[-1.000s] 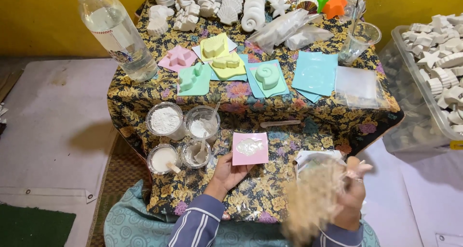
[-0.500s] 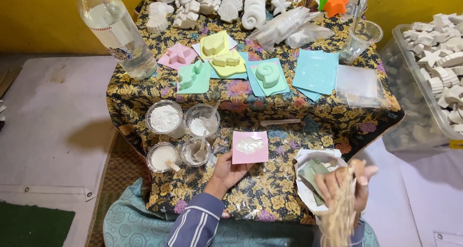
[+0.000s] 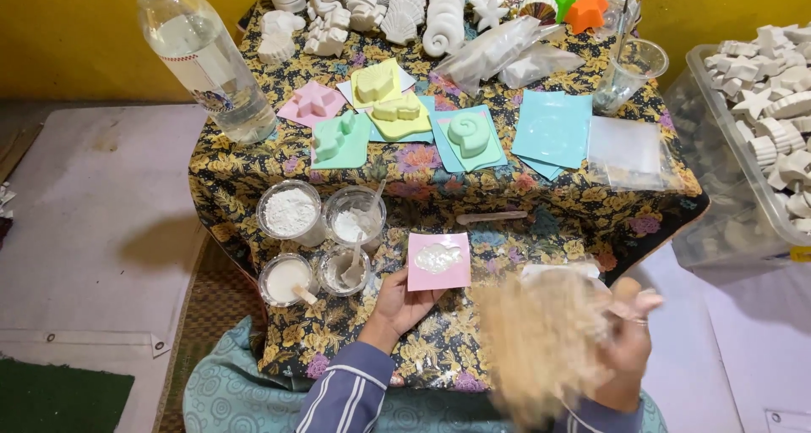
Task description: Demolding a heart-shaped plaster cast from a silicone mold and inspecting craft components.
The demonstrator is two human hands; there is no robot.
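left hand: my left hand (image 3: 404, 305) is on the flowery cloth (image 3: 422, 348), fingers loosely curled and touching the near-left edge of the pink mold (image 3: 439, 261). Not a real grip, more steadying it.

pink mold: flat on the cloth, middle of the table's near side, hollow filled with white paste. I'll use it as the landmark for everything else.

right hand: my right hand (image 3: 621, 332) is up off the cloth, to the right of the mold and nearer me, closed on a tuft of pale fibre (image 3: 541, 344). It's badly blurred, so I can't tell how the fingers sit.

cups: four clear cups just left of the mold. The far-left one (image 3: 290, 212) holds white powder; the others have white mix and sticks in them.

stick: a flat wooden stick (image 3: 492, 217) lies just beyond the mold.

other molds: green, yellow, pink and blue ones (image 3: 469, 137) sit farther back.

bottle: water bottle (image 3: 203, 57) far back on the left.

bin: clear bin of white casts (image 3: 773, 103) well off to the right.
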